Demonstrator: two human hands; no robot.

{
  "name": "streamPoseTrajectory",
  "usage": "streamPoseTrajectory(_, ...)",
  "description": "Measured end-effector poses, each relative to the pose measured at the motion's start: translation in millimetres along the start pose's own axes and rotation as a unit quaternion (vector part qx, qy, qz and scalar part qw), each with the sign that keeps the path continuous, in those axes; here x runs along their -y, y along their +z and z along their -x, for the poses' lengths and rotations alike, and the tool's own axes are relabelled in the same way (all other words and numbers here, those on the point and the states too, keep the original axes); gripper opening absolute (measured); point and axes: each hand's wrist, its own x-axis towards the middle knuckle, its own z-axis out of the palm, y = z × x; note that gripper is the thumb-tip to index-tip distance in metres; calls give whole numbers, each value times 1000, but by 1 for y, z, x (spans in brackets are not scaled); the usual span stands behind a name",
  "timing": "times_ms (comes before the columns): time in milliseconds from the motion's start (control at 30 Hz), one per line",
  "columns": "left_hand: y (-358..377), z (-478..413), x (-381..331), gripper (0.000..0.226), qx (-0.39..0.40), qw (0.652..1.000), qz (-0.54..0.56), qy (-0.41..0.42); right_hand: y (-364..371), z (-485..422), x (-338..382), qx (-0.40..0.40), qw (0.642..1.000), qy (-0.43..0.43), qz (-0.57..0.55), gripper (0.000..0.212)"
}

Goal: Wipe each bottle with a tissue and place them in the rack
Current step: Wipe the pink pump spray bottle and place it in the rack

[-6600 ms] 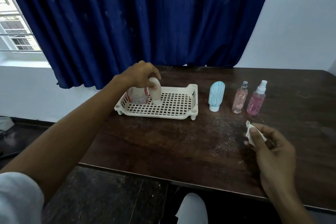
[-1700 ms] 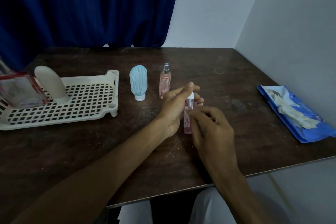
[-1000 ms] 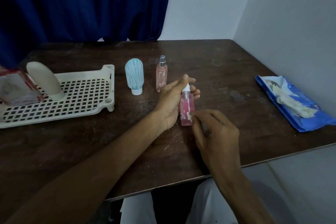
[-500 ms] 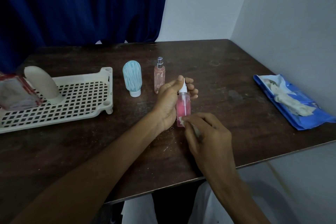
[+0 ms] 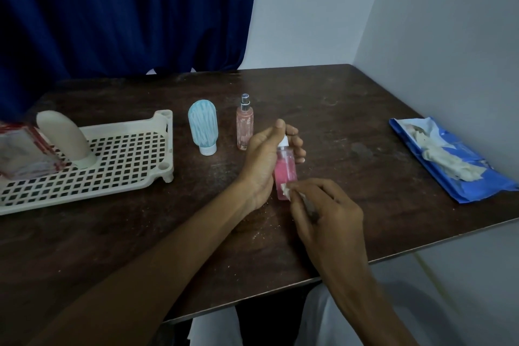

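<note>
The clear spray bottle of pink liquid (image 5: 285, 168) is upright at mid-table, the left hand (image 5: 262, 160) curled round it. The right hand (image 5: 328, 213) pinches a white tissue wad (image 5: 287, 190) against its base, lower than two seconds ago. Left, the cream perforated plastic rack (image 5: 164, 121) holds a cream tube (image 5: 67, 137) and a red-and-white bottle (image 5: 22, 154).

Dark wooden table (image 5: 351, 109), scuffed and dusted with pale specks through the middle. On the left a cream rack (image 5: 92, 196) stands on its short feet. Just off its right end a pale blue tube bottle (image 5: 202, 129) stands cap-down, with a peach spray bottle (image 5: 245, 128) upright near it, not touching. Far right by the wall, a blue tissue packet (image 5: 455, 160) lies flat and open.
</note>
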Motion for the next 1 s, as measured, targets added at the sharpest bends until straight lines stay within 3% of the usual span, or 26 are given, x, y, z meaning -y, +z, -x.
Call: streamPoseTrajectory(1000,-2,-4,-3,30,-26,993,97,-61,1,0,2,14,1000,-16,16,15)
